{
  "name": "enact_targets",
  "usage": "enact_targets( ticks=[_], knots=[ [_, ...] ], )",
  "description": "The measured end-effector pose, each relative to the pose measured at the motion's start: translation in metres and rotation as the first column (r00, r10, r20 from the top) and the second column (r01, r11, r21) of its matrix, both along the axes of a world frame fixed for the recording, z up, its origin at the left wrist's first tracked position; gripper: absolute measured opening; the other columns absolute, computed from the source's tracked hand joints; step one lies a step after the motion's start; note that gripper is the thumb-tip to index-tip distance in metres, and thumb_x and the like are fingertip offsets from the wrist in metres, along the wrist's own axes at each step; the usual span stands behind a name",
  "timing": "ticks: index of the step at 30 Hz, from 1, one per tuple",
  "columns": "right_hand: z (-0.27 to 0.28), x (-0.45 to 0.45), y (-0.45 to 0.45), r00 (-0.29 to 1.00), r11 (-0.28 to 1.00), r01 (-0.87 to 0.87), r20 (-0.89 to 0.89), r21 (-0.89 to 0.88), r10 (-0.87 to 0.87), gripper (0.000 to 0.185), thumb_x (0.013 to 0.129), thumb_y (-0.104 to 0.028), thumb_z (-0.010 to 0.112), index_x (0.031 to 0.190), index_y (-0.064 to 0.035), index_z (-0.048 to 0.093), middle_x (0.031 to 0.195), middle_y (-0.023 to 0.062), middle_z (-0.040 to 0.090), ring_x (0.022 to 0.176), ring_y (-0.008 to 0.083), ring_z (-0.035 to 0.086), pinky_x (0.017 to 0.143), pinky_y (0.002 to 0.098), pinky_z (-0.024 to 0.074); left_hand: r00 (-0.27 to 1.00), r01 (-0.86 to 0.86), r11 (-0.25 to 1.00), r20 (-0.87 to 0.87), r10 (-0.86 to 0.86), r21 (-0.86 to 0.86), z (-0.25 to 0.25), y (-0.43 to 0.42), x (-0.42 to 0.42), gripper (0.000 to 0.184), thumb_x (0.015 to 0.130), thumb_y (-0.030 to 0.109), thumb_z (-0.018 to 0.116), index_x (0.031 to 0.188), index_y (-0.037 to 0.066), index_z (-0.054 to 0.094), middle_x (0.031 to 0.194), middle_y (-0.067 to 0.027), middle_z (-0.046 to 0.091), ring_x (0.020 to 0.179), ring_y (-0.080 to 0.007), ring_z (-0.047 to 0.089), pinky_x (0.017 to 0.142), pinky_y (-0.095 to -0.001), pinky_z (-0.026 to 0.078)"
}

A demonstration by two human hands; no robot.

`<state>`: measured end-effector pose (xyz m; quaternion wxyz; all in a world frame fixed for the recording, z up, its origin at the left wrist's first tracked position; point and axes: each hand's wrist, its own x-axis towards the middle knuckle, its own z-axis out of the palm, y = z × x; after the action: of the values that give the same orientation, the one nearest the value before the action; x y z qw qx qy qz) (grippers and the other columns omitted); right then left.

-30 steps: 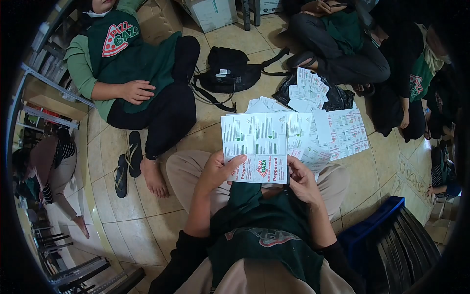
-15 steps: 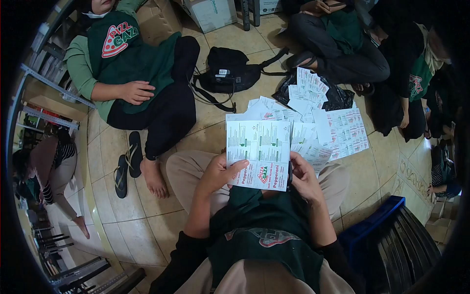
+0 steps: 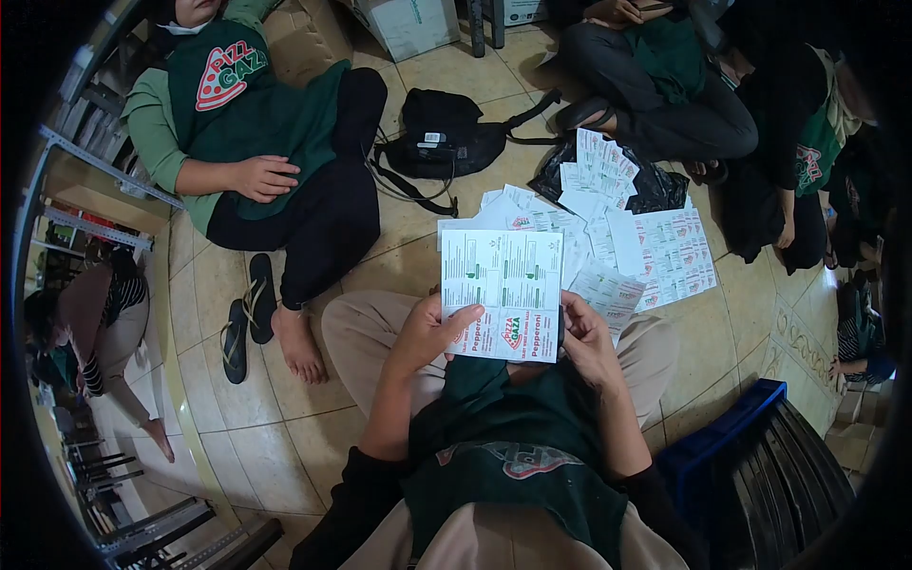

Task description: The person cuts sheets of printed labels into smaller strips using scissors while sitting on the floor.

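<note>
Beige tiled floor (image 3: pixel 247 456) below and around the fingers (image 3: pixel 581 328), grey perforated metal frame (image 3: pixel 109 164) well to their left, cardboard box (image 3: pixel 306 43) far beyond them, swirl-patterned border strip (image 3: pixel 801 347) to their right, dim indoor light

On the tiled floor (image 3: pixel 256 446) lie flip-flops (image 3: pixel 234 353), a black bag (image 3: pixel 445 128) — and printed sheets (image 3: pixel 673 258).

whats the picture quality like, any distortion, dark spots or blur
Head view: fisheye distortion, lines on the floor bending near the edges, corners black; head view: dim light, the strapped black bag showing little detail; head view: left hand, right hand and held sheet look sharp, large print readable, small print not.
</note>
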<state>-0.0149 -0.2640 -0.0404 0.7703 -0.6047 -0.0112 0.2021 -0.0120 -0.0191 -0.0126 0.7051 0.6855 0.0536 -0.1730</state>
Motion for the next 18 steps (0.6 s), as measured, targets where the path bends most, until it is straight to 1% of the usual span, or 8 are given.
enact_targets(
  ticks=[3,5,6,8,10,12,14,18],
  knots=[
    [-0.004,-0.001,0.001,0.998,0.997,0.051,-0.025,0.054,-0.049,0.04,0.087,-0.002,0.057,0.125,0.0031,0.045,0.102,0.001,0.056,0.093,0.0059,0.053,0.083,0.0225,0.0431,0.999,-0.041,0.999,-0.009,0.041,0.015,-0.003,-0.001,0.003,0.025,0.086,0.023,0.062,0.096,-0.001,0.063,0.069,-0.0024,0.063,0.047,-0.0035,0.051,0.037,-0.0181,0.037],
    [0.0,-0.003,0.0,0.992,0.996,-0.089,-0.09,0.024,0.091,0.043,0.088,-0.004,0.058,0.128,0.0001,0.042,0.096,0.0011,0.057,0.083,0.0058,0.055,0.068,0.0191,0.044,0.983,-0.178,0.984,0.033,0.178,-0.001,-0.005,-0.002,0.008,0.024,0.087,0.023,0.062,0.093,-0.001,0.062,0.068,-0.0031,0.063,0.047,-0.0041,0.052,0.037,-0.0188,0.038],
    [-0.001,-0.005,-0.001,0.991,0.995,-0.092,-0.09,0.024,0.094,0.043,0.088,-0.004,0.058,0.128,0.0001,0.042,0.096,0.0011,0.057,0.083,0.0058,0.055,0.068,0.0191,0.044,0.983,-0.182,0.983,0.032,0.182,-0.001,-0.004,-0.002,0.011,0.024,0.087,0.023,0.062,0.093,-0.001,0.062,0.068,-0.0031,0.063,0.047,-0.0041,0.052,0.037,-0.0188,0.038],
    [-0.007,-0.012,-0.001,0.946,0.945,-0.319,-0.045,0.065,0.322,0.044,0.087,-0.005,0.061,0.127,-0.002,0.042,0.1,0.0035,0.056,0.089,0.009,0.055,0.073,0.0223,0.045,0.951,-0.298,0.955,0.08,0.298,-0.016,0.0,-0.003,0.017,0.025,0.088,0.022,0.061,0.095,-0.002,0.061,0.069,-0.0034,0.062,0.049,-0.0045,0.052,0.039,-0.0197,0.039],
    [-0.012,-0.021,0.0,0.922,0.92,-0.375,-0.058,0.112,0.383,0.049,0.084,-0.006,0.065,0.127,-0.0025,0.043,0.107,0.005,0.054,0.093,0.0113,0.055,0.078,0.0248,0.0451,0.941,-0.325,0.946,0.098,0.325,-0.013,0.004,-0.003,0.022,0.024,0.089,0.022,0.06,0.094,-0.002,0.061,0.068,-0.0033,0.062,0.048,-0.0047,0.051,0.039,-0.0202,0.039],
    [-0.009,-0.025,0.002,0.823,0.824,-0.566,0.052,0.02,0.565,0.054,0.08,-0.006,0.07,0.127,-0.003,0.043,0.109,0.0055,0.054,0.092,0.0111,0.055,0.077,0.0246,0.0451,0.93,-0.35,0.937,0.118,0.349,-0.008,0.007,-0.004,0.024,0.024,0.089,0.022,0.06,0.093,-0.002,0.061,0.068,-0.0032,0.061,0.047,-0.0048,0.051,0.039,-0.0206,0.038],
    [0.002,-0.022,0.007,0.812,0.813,-0.581,0.082,0.021,0.578,0.055,0.078,-0.006,0.071,0.126,-0.0035,0.044,0.108,0.005,0.054,0.091,0.0101,0.055,0.076,0.0238,0.0447,0.933,-0.33,0.944,0.149,0.329,-0.014,0.009,-0.005,0.025,0.023,0.089,0.021,0.06,0.093,-0.002,0.061,0.067,-0.003,0.061,0.047,-0.0048,0.05,0.039,-0.0209,0.037],
    [0.014,-0.015,0.016,0.853,0.844,-0.515,-0.004,0.153,0.521,0.054,0.08,-0.007,0.071,0.127,-0.0035,0.046,0.105,0.0024,0.055,0.089,0.0077,0.055,0.074,0.0213,0.0441,0.94,-0.302,0.953,0.154,0.304,-0.037,0.012,-0.01,0.024,0.022,0.09,0.02,0.059,0.092,-0.002,0.062,0.065,-0.0028,0.06,0.047,-0.0045,0.049,0.039,-0.0208,0.037]
  ],
)
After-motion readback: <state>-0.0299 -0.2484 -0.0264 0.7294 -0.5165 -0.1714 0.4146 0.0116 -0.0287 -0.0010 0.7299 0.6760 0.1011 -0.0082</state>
